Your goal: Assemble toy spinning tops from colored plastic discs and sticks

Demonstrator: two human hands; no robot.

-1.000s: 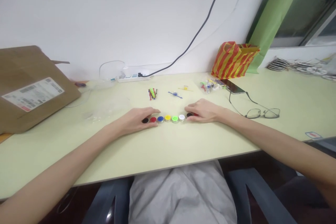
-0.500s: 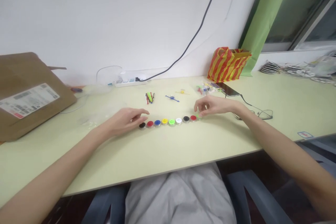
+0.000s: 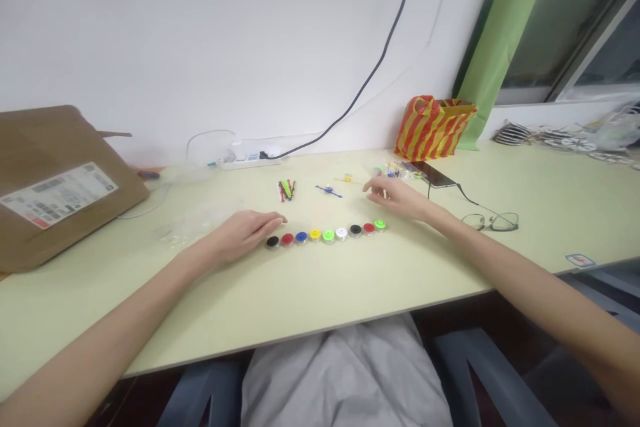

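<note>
A row of small round pieces with coloured tops and clear bases runs across the table. At its left end is a black-topped piece, beside a red one and a blue one. My left hand rests on the table by that black piece, fingers stretched out, holding nothing visible. My right hand, loosely bent with fingers apart and empty, hovers behind the green-topped piece at the right end. Beyond lie a blue arrow-shaped spinner, a yellow one and a pile of coloured sticks.
A cardboard box stands at the left, near clear plastic wrap. Against the wall is a power strip. A striped bag, a phone and eyeglasses are on the right.
My right hand has let go of the green-topped piece and moved back and slightly left, towards the yellow spinner. My left hand's thumb and fingers have come closer together.
</note>
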